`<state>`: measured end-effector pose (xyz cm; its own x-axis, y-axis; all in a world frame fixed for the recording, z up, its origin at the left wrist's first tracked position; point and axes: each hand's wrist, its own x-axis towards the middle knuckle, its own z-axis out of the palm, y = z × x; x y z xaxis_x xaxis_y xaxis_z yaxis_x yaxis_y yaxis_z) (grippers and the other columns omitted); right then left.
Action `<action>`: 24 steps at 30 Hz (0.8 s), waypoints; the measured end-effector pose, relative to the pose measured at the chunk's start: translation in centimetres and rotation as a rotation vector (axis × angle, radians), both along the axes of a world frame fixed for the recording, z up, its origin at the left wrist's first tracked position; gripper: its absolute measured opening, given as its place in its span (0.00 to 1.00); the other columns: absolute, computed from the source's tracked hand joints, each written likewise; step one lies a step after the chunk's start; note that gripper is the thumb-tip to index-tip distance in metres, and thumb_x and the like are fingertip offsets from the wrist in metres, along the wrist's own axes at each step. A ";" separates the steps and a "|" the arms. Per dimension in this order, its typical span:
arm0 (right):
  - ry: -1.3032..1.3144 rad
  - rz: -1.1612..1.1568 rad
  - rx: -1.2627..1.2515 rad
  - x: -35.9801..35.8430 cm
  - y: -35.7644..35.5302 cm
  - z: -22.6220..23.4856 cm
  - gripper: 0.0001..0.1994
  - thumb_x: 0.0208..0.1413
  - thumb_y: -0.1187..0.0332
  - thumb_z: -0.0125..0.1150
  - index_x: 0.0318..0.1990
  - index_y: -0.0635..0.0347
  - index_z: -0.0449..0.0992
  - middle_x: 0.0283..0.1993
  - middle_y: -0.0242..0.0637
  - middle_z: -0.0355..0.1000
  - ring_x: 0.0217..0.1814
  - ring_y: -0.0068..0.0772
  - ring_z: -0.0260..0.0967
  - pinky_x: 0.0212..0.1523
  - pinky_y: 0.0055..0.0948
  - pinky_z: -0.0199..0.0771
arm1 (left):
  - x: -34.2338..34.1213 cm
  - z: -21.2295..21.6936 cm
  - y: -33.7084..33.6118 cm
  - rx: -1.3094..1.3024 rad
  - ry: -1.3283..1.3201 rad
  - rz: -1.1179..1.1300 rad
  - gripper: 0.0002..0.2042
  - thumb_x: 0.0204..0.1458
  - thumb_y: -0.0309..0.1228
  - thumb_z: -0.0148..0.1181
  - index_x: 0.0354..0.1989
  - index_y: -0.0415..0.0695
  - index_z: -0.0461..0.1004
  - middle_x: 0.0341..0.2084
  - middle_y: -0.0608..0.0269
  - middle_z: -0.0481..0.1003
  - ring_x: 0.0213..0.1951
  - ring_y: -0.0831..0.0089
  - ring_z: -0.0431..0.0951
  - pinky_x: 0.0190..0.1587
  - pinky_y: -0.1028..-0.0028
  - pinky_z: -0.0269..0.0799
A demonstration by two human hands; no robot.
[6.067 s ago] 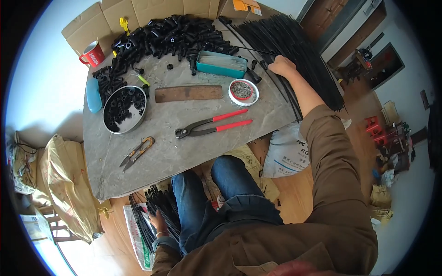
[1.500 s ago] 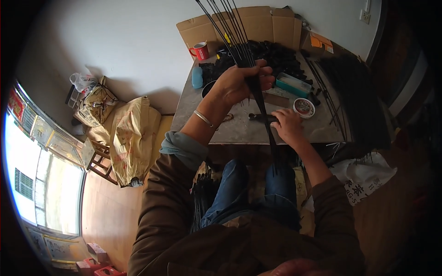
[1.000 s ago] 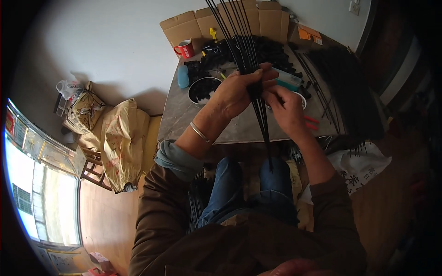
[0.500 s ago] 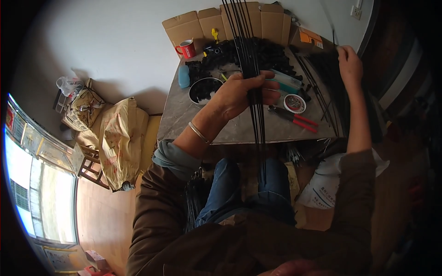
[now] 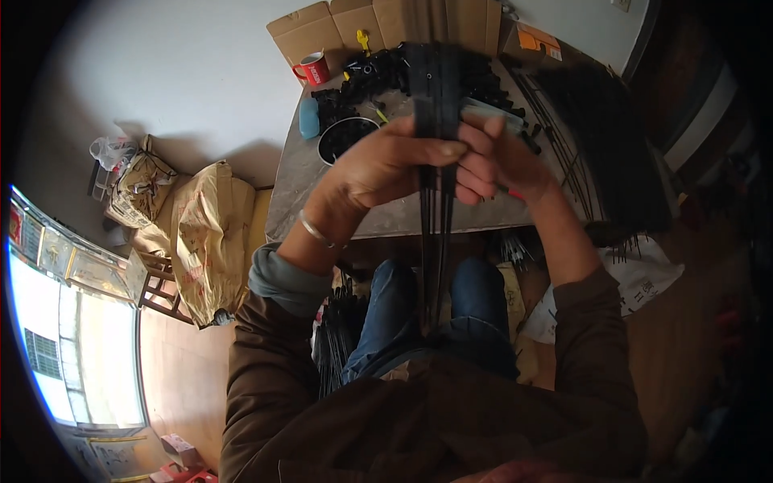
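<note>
My left hand [image 5: 382, 167] is closed around an upright bundle of long thin black rods [image 5: 436, 193], its thumb across the front and fingertips showing on the right side. The rods' upper part is smeared by motion, and their lower ends hang over my lap. Right beside the bundle, my right hand [image 5: 525, 167] is bent toward the left fingertips; blur and overlap hide whether it holds a rod. Farther right, a large mass of black rods [image 5: 616, 145] lies on the table, with several loose rods [image 5: 557, 121] along its left side.
On the table [image 5: 302, 201] stand a red mug [image 5: 313, 71], a light-blue container [image 5: 309, 118] and a round bowl [image 5: 324, 149] of black pieces. Black parts [image 5: 386, 68] lie heaped before cardboard [image 5: 310, 36]. More rods [image 5: 338, 330] stand beside my left leg; a white sack [image 5: 644, 278] lies right.
My right hand has come left from the mass of rods to the bundle and now hides the pliers and the small round tub. My left hand keeps hold of the rods.
</note>
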<state>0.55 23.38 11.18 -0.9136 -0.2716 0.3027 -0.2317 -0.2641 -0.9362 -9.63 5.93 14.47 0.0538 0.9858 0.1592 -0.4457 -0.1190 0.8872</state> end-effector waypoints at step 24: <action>-0.176 -0.225 -0.031 -6.5 5.3 -4.3 0.23 0.61 0.66 0.52 0.61 0.66 0.61 0.58 0.48 0.66 0.60 0.43 0.65 0.58 0.40 0.68 | -1.9 -16.7 1.7 -0.279 -0.097 0.194 0.14 0.56 0.23 0.53 0.49 0.31 0.70 0.36 0.52 0.78 0.40 0.67 0.79 0.46 0.71 0.75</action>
<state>-5.97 28.64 6.84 -0.9890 -0.0487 0.1395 -0.1228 -0.2534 -0.9595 -11.51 7.61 -2.19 -0.1409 0.9824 -0.1229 -0.5222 0.0317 0.8522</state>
